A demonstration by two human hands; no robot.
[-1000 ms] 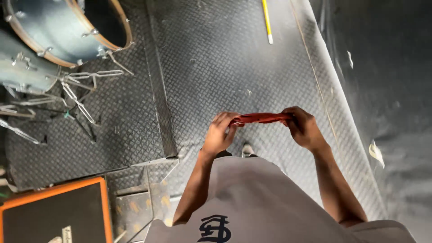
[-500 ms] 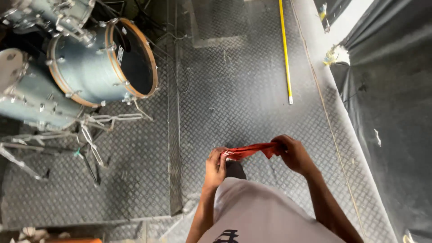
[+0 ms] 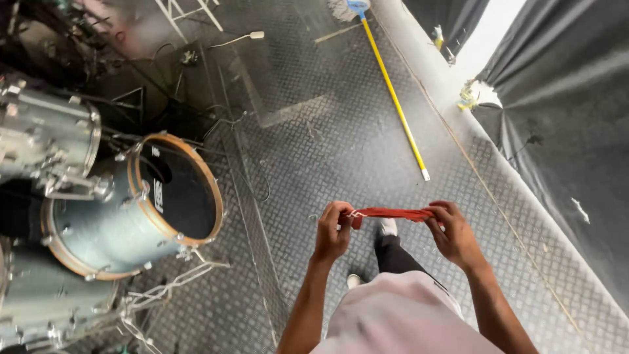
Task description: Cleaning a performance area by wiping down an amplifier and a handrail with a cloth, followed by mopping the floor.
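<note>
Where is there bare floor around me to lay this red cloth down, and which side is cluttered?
The widest bare checker-plate floor lies ahead of the hands, between the bass drum and the yellow-handled mop. A narrower strip runs between the mop and the dark curtain. The left is crowded with drums, stands and cables. Left hand and right hand stretch the red cloth.

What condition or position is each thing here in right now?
Red cloth: rolled thin, stretched level between both hands.
Left hand: closed on the cloth's left end.
Right hand: closed on its right end.
Bass drum: on its side, black head facing the walkway.
Yellow-handled mop: lying flat on the metal floor.
Black curtain: hanging, parted at top.
</note>
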